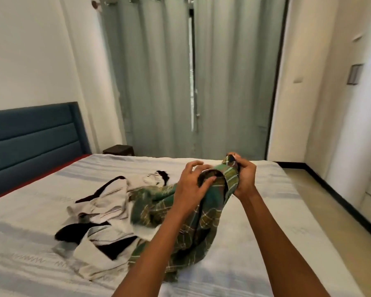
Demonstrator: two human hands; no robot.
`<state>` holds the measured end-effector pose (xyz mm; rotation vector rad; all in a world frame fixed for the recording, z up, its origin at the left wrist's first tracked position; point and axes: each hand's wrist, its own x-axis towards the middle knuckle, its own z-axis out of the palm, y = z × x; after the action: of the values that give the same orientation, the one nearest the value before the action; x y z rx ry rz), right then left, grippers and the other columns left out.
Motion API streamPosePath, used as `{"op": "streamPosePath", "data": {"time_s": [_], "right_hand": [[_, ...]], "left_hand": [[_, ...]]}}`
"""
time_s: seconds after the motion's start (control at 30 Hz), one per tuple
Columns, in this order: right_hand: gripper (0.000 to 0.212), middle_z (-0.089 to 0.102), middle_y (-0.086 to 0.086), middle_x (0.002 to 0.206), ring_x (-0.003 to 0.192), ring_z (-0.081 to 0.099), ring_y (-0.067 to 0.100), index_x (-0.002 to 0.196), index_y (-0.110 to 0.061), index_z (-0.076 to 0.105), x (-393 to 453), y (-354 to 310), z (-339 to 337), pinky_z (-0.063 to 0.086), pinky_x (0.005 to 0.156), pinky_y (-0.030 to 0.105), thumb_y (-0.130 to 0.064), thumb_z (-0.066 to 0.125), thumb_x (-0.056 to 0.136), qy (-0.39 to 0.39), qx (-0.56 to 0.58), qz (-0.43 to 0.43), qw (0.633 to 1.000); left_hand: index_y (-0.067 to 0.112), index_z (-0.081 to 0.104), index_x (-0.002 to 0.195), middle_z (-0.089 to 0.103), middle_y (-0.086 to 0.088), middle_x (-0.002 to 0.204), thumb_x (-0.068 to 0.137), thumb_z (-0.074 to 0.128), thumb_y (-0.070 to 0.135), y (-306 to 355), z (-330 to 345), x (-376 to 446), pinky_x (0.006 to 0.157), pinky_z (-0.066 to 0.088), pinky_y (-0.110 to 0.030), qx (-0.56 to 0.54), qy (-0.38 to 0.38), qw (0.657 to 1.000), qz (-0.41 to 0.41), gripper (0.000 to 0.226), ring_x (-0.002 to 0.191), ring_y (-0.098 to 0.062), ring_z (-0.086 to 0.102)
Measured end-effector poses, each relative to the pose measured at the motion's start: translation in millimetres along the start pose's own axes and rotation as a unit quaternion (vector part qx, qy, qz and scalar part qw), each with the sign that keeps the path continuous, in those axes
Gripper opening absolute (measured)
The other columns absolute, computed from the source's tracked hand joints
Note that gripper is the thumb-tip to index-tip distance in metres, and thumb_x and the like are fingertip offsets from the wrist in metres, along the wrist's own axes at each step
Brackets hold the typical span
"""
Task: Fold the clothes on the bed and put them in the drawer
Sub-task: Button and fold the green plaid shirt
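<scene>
A green plaid shirt (pixel 193 230) is lifted off the bed (pixel 255 211), its lower part still trailing on the sheet. My right hand (pixel 245 179) grips the shirt's upper edge near the collar. My left hand (pixel 191 185) holds the fabric just to the left, thumb pressed into a fold, fingers partly spread. A crumpled pile of white and black clothes (pixel 107 213) lies on the bed to the left of the shirt. No drawer is in view.
A blue padded headboard (pixel 30 144) stands at the left. Grey curtains (pixel 191 78) hang behind the bed, with a small dark stool (pixel 118 150) below them. Tiled floor (pixel 321 200) runs along the bed's right side beside a white wall.
</scene>
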<state>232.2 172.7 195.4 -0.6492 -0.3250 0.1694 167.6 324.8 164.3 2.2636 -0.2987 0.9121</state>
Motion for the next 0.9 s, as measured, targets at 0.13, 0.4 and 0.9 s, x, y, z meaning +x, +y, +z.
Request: {"op": "streamPosePath", "data": {"time_s": [0.13,0.4,0.9], "right_hand": [[0.01,0.057,0.008,0.067,0.062,0.056,0.02,0.074,-0.007,0.059,-27.9,-76.2,-24.2,0.048,0.069,0.033,-0.015,0.053,0.077,0.056,-0.064,-0.043,0.995],[0.031,0.066,0.005,0.068,0.068,0.063,0.022,0.072,-0.012,0.067,-91.9,-230.0,-46.8,0.053,0.07,0.031,-0.009,0.045,0.093,0.165,-0.26,-0.187,0.933],[0.039,0.064,-0.012,0.109,0.1,0.064,0.013,0.12,-0.035,0.055,-129.4,-232.5,-103.6,0.056,0.087,0.035,-0.051,0.07,0.087,0.149,-0.629,-0.171,0.743]], "left_hand": [[0.023,0.063,0.117,0.067,-0.002,0.108,0.095,0.059,0.041,58.3,42.0,22.5,0.088,0.05,-0.039,0.015,-0.022,0.999,0.021,0.029,0.099,-0.02,0.058],[0.03,0.053,0.11,0.067,0.0,0.102,0.096,0.058,0.038,203.6,93.6,73.7,0.082,0.055,-0.039,-0.088,-0.072,0.991,0.069,0.017,0.09,-0.019,0.063],[0.036,0.051,0.111,0.065,0.005,0.095,0.081,0.067,0.044,242.0,83.1,115.0,0.077,0.05,-0.035,0.06,-0.146,0.984,0.076,0.036,0.088,-0.02,0.063]]}}
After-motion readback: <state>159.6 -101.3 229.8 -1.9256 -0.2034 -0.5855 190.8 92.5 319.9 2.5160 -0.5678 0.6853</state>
